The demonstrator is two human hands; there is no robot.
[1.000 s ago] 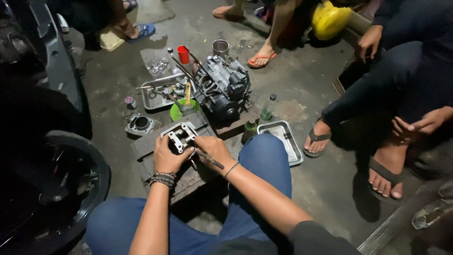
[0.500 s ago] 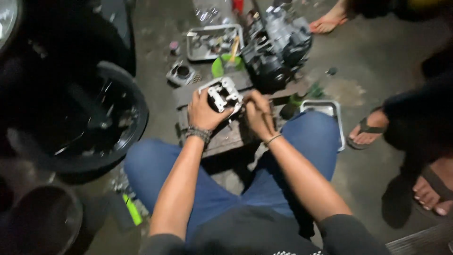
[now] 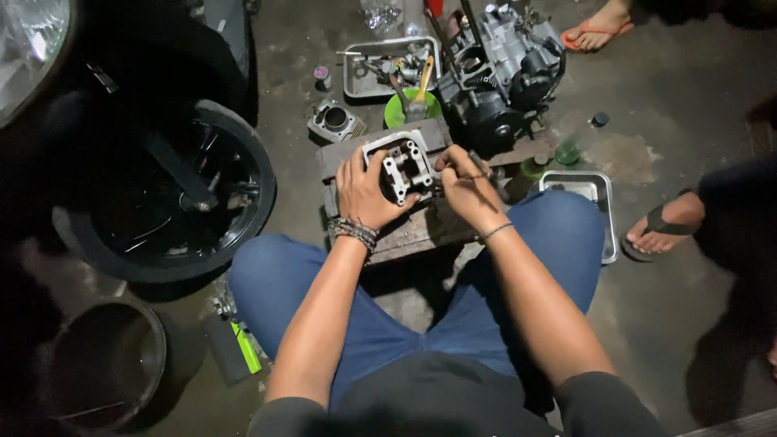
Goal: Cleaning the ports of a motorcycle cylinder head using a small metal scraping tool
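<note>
The left hand clamps the grey cylinder head steady on the wooden block, at 12 o'clock from the knees. At 3 o'clock, the right hand pinches a thin tool against it.

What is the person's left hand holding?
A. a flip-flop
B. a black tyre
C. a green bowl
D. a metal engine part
D: the left hand grips the grey metal engine part on the wooden block, while the right hand works at its side; the green bowl sits apart on the floor beyond it.
</note>
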